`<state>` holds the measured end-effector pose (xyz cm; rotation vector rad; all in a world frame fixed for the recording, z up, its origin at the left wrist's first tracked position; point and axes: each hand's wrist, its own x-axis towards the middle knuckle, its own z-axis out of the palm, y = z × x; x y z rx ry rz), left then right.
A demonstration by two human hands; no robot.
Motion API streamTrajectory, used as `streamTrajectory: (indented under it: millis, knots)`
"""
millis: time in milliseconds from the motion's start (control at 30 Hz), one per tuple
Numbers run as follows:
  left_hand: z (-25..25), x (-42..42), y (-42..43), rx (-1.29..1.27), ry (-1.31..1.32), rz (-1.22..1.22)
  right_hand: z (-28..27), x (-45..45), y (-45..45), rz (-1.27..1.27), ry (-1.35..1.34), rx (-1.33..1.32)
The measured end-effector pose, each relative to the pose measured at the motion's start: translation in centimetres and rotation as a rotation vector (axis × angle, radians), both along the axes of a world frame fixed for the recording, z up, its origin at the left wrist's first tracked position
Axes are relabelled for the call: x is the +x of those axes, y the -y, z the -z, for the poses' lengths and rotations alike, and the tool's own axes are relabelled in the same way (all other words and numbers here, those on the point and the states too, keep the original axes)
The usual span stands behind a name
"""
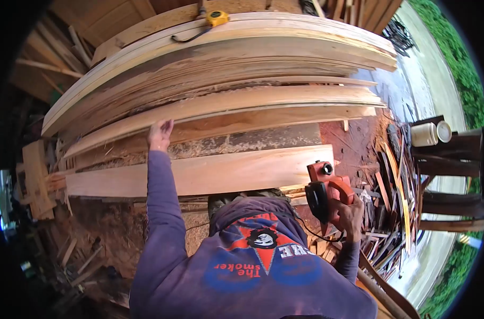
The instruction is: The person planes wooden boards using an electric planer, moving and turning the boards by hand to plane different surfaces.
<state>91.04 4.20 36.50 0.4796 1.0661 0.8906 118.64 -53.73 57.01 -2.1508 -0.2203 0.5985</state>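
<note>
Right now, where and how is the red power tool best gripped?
Probably by its looped handle, coming from the person's right, as the right hand does: the loop faces that side and looks easy to wrap, while the bulky black housing sits on the left.

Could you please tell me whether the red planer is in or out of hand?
In hand: the right hand grips the red planer by its handle.
</note>
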Motion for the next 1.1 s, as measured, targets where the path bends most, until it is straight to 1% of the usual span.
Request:
streamTrajectory:
  millis: [67, 100, 133, 167, 200, 233, 267, 300, 333, 400, 433, 467, 533, 567, 600, 633, 700, 733, 767, 867, 900, 933, 1000, 1033, 1100]
  knots:
    - [-4.4, 1.3, -2.3, 0.083, 0.108, 0.094, 0.9, -0.4, -0.8, -0.066, 0.047, -0.018]
    - [-7.3, 2.6, -3.0, 0.041, 0.14, 0.088, 0.1, -0.8, -1.9, -0.096, 0.001, -0.042]
    - [-9.2, 3.9, -3.9, -0.004, 0.175, 0.084, -0.7, -1.2, -2.9, -0.124, -0.041, -0.071]
    - [-9.8, 4.9, -5.5, 0.098, 0.172, 0.135, -0.8, -1.7, -3.5, -0.142, -0.033, -0.07]
    - [-10.1, 5.4, -6.6, 0.2, 0.169, 0.186, -0.8, -2.2, -3.8, -0.18, 0.041, -0.062]
    - [-10.7, 5.9, -6.2, 0.205, 0.176, 0.172, -0.6, -2.6, -3.9, -0.216, 0.115, -0.054]
    - [-11.6, 6.7, -5.3, 0.77, -0.259, 0.37, -0.3, -2.7, -3.6, -0.224, 0.12, -0.054]
    - [-12.0, 7.0, -4.8, 1.317, -0.722, 0.559, 0.3, -2.8, -2.7, -0.292, 0.191, -0.07]
    - [-11.0, 6.4, -4.4, 1.318, -0.722, 0.559, 0.4, -3.4, -2.3, -0.346, 0.28, -0.083]
    - [-8.2, 5.4, -3.7, 1.43, -1.37, 0.862, 0.7, -4.6, -1.7, -0.439, 0.469, -0.111]
    - [-8.3, 5.1, -4.3, 1.418, -1.428, 0.852, 0.8, -5.2, -1.5, -0.349, 0.41, -0.082]
    - [-8.5, 5.3, -5.1, 1.431, -1.416, 0.855, 0.8, -5.7, -1.3, -0.314, 0.408, -0.09]
    - [-8.6, 5.8, -6.7, 1.323, -1.421, 0.937, 0.4, -6.9, -1.3, -0.243, 0.403, -0.103]
    - [-8.6, 6.1, -7.6, 1.327, -1.46, 1.002, -0.3, -7.6, -1.5, -0.113, 0.244, -0.127]
    - [-8.7, 6.4, -8.3, 1.331, -1.451, 1.001, -0.9, -8.1, -2.2, 0.017, 0.088, -0.14]
    - [-9.1, 6.8, -9.0, 1.358, -1.438, 1.023, -0.2, -8.7, -2.3, 0.068, 0.097, -0.06]
    - [-9.5, 7.8, -9.6, 1.399, -1.415, 1.05, 0.4, -9.6, -2.6, 0.107, 0.085, -0.029]
    - [-9.7, 8.7, -9.1, 1.277, -1.412, 1.123, 0.4, -9.8, -2.6, 0.138, 0.07, 0.001]
    - [-10.1, 9.4, -8.6, 1.16, -1.405, 1.192, 0.3, -10.0, -2.3, 0.126, 0.041, -0.052]
    - [-10.4, 9.8, -8.0, 1.227, -1.444, 1.148, 1.8, -11.0, -3.0, 0.187, 0.117, 0.05]
    - [-9.7, 9.6, -8.4, 1.329, -1.414, 1.106, 1.9, -11.5, -3.3, 0.217, 0.101, 0.064]
    - [-9.2, 9.3, -8.7, 1.424, -1.377, 1.064, 2.2, -11.9, -2.9, 0.236, 0.091, 0.018]
    - [-10.3, 9.3, -8.5, 1.417, -1.371, 1.151, 0.7, -13.3, -4.0, 0.304, 0.052, 0.106]
    - [-11.4, 9.5, -7.8, 1.451, -1.353, 1.181, 0.9, -13.5, -3.5, 0.128, 0.197, -0.006]
    - [-13.2, 8.2, -5.8, 1.355, -1.29, 1.291, 1.4, -14.1, -2.3, -0.165, 0.557, -0.226]
